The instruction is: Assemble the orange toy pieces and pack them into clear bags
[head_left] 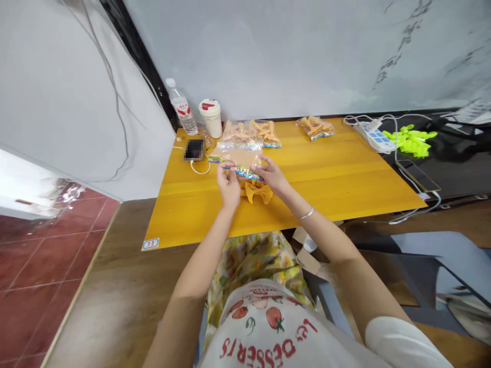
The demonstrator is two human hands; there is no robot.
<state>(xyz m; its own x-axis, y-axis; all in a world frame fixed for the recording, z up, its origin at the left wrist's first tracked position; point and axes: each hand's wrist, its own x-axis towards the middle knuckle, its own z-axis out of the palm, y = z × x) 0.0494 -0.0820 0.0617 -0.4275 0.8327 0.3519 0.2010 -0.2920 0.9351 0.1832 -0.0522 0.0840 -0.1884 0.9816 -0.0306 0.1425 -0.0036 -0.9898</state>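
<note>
My left hand [229,185] pinches the near edge of a clear plastic bag [241,155] with a colourful printed strip. My right hand [274,176] grips the same edge farther right, fingers closed on the plastic. The bag looks flat, with nothing visible inside. Just below it, between my hands, an orange shaped piece [259,193] lies on the table, partly hidden by the bag. Behind the bag are filled bags of orange pieces [265,132], the nearest one overlapped by it.
Another filled bag [315,127] lies at the back of the yellow tabletop [337,179]. A water bottle [182,110], lidded cup [211,118] and cabled phone [194,150] stand or lie at left. At right are a power strip [376,139] and bright green pieces [412,140].
</note>
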